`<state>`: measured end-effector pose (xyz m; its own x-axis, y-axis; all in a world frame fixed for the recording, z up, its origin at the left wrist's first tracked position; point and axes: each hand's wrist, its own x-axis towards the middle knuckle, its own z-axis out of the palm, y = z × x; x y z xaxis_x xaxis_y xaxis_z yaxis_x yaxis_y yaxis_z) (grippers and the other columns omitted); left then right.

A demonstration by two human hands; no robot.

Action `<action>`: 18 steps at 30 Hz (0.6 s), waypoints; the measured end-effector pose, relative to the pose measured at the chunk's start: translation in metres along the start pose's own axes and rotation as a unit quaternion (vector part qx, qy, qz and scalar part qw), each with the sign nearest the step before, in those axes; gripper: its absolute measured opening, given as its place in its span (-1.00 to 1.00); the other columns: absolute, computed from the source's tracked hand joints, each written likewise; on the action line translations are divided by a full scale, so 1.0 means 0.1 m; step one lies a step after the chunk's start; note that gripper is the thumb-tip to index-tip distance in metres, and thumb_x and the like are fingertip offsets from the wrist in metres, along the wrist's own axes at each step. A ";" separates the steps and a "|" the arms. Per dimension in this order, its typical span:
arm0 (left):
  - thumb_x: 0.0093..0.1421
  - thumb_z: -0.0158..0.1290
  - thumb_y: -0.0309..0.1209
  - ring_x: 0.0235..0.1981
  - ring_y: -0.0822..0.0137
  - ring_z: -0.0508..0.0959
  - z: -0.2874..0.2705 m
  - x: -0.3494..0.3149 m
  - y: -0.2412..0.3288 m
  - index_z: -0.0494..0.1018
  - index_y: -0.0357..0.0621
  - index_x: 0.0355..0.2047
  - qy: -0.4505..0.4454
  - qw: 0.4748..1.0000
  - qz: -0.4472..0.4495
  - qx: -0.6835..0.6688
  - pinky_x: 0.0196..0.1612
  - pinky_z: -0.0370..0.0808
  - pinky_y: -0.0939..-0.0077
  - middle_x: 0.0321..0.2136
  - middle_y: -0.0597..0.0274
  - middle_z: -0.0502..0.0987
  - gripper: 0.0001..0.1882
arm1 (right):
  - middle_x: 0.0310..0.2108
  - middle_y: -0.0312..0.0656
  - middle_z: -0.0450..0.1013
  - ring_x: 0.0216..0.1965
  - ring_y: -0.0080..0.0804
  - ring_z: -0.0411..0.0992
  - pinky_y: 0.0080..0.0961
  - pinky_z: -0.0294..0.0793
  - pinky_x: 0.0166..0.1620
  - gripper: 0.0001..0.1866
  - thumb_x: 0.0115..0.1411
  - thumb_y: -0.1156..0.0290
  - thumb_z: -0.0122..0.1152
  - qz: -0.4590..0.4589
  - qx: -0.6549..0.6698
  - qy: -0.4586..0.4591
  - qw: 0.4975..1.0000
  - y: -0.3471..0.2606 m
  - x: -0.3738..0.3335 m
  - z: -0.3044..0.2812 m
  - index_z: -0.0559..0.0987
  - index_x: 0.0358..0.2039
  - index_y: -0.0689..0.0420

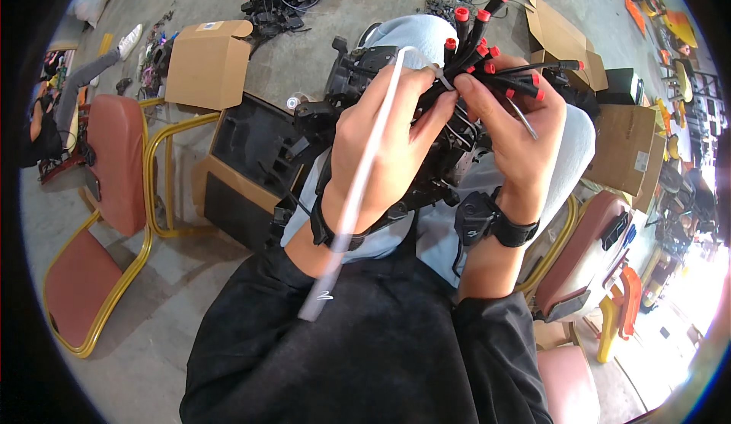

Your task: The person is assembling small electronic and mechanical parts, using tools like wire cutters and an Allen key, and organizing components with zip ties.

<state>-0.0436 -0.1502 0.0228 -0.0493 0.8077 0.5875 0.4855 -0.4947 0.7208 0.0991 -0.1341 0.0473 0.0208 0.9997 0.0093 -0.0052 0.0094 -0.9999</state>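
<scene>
Bundle of red-tipped black cables (466, 60): at one o'clock, ends fanned apart. Left hand (403, 131): thumb and finger closed, pinching the bundle below the fan. Right hand (518, 138): fingers closed around several of the cables. White strip (364, 171): curves to the bundle, tail trailing toward seven o'clock; full encirclement unconfirmed. Cardboard box (204, 70): at ten o'clock.

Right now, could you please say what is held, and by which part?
The right hand holds black cables near their red ends; what the left hand grips beside the white strap is unclear.
</scene>
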 end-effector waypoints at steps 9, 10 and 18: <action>-0.02 0.20 -0.61 -0.53 0.20 0.52 0.04 -0.02 -0.02 0.45 -0.34 -0.38 0.015 0.996 -0.065 -0.061 -0.46 0.45 0.44 -0.50 0.08 0.47 -0.82 | -0.57 -0.25 0.48 -0.56 -0.64 0.40 -0.74 0.36 -0.49 -0.84 0.08 0.53 0.28 0.030 0.092 0.002 0.995 0.10 0.03 0.03 0.53 -0.34 0.33; -0.02 0.20 -0.62 -0.51 0.20 0.52 0.03 -0.04 -0.05 0.45 -0.35 -0.38 0.015 0.992 -0.083 -0.093 -0.44 0.45 0.46 -0.49 0.07 0.47 -0.82 | -0.58 -0.23 0.47 -0.58 -0.62 0.39 -0.73 0.35 -0.50 -0.84 0.11 0.50 0.26 0.043 0.119 -0.018 0.992 0.13 0.04 0.02 0.53 -0.36 0.34; 0.02 0.14 -0.69 -0.47 0.40 0.53 -0.03 -0.02 0.00 0.40 -0.34 -0.46 0.002 0.973 -0.154 -0.173 -0.40 0.46 0.62 -0.50 0.17 0.47 -0.88 | -0.55 -0.22 0.47 -0.59 -0.56 0.42 -0.72 0.32 -0.51 -0.79 0.16 0.41 0.23 0.051 0.230 0.015 0.972 0.21 0.06 0.09 0.47 -0.31 0.28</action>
<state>-0.0457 -0.1532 0.0224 -0.1500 0.9335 0.3257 0.1244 -0.3090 0.9429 0.0901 -0.1275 0.0260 0.0253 0.9949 -0.0972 -0.4541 -0.0752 -0.8878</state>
